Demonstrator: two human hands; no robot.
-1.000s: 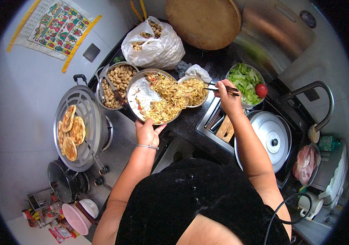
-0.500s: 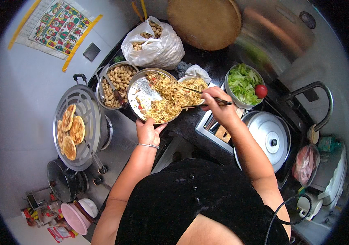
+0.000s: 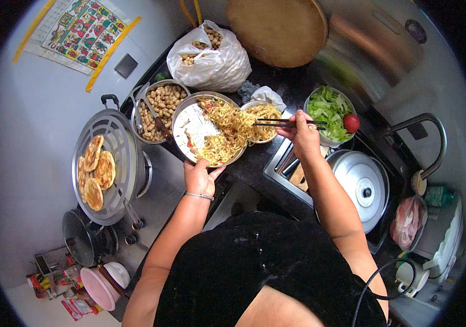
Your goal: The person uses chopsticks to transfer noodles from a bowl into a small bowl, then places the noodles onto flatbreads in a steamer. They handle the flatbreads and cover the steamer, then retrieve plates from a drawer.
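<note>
Middle of the frame, the left hand (image 3: 200,177) is gripping the near rim of a metal plate of noodles (image 3: 211,131), fingers curled under the edge and thumb on top, tipping it toward the small bowl (image 3: 263,121) just to its right so the strands are sliding that way. The right hand (image 3: 304,133) is pinching a pair of dark chopsticks (image 3: 282,123), fingers closed tight around them, tips reaching left across the bowl and into the noodles, apparently raking them over the plate's lip. The bowl is sitting on the dark counter touching the plate, already heaped with noodles. To the right, a bowl of green lettuce with a red tomato (image 3: 334,111) is waiting beside that hand. At the left, a pan of peanuts (image 3: 159,106) is sitting next to the plate, and further left a round rack of flatbreads (image 3: 99,169) is resting over a pot. Lower right, a steel lid (image 3: 361,188) is covering a pan.
</note>
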